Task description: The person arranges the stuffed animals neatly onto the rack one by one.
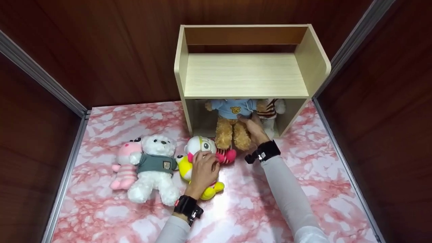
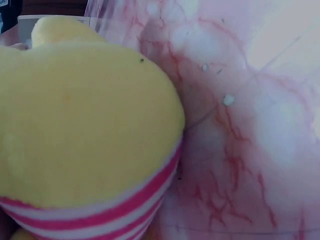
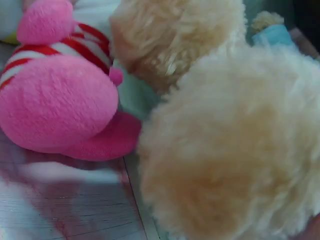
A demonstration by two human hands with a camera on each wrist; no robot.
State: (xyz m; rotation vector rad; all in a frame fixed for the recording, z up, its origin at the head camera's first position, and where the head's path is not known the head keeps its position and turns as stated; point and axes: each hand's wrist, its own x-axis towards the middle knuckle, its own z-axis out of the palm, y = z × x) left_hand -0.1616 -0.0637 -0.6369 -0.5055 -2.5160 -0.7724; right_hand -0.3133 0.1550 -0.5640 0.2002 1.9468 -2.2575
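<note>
- The pink-footed toy (image 1: 222, 156) before the shelf unit (image 1: 246, 74) may be dragged, because the legs of the brown bear (image 1: 233, 116), partly inside the shelf unit's lower level, are very near.
- The bear's waist seems pinched by the right grip (image 1: 254, 128).
- The left grip (image 1: 204, 170) is laid over the yellow toy (image 1: 185, 168); whether it is pinched cannot be told.

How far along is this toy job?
Seemingly early, if toys go in the shelf. Done: a striped-shirt toy is inside below. In hand: the right hand grips a brown bear at the lower opening. Remaining: the white bear, pink toy, yellow toy and white-headed toy outside, the left hand over the last two.
</note>
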